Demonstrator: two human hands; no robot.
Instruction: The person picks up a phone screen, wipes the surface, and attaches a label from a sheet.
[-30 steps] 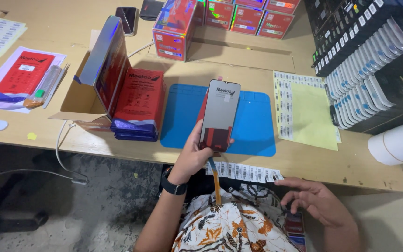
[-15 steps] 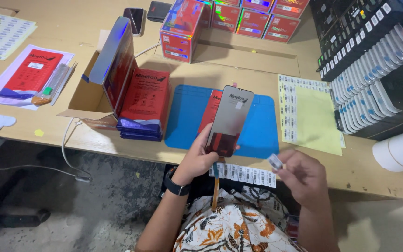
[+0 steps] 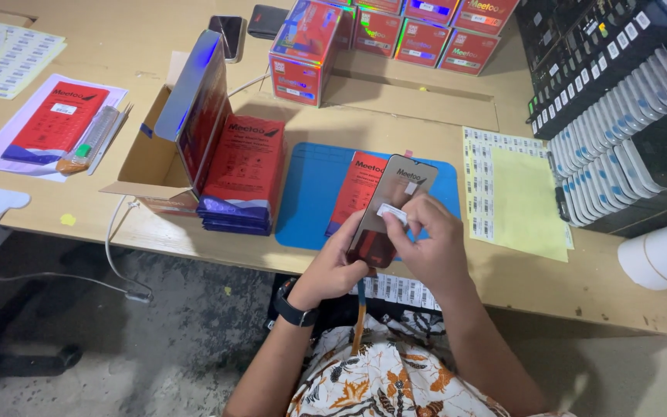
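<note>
The left hand [image 3: 332, 266] grips the lower end of a flat phone screen panel [image 3: 391, 208], holding it tilted up over the near edge of the table [image 3: 441, 116]. The right hand [image 3: 426, 247] pinches a small white sticker [image 3: 392, 214] between thumb and fingertips and presses it against the panel's face. Both hands are closed, one on the panel, the other on the sticker, and they meet at the panel.

The panel is thin and held only at one end, so a firm push from the right hand could flex it or lever it out of the left hand's grip; with nothing beneath it but the table edge and the person's lap, it would likely fall to the floor. The sticker could also go on crooked or wrinkled if the panel wobbles.

Just beyond lies a blue mat [image 3: 314, 193] with a red packet [image 3: 360, 185] on it. A stack of red packets [image 3: 242, 174] leans by an open cardboard box [image 3: 152, 166] to the left, and a yellow label sheet [image 3: 515, 197] lies to the right. A strip of barcode labels [image 3: 397, 289] hangs off the table edge under the hands and may get brushed off.
</note>
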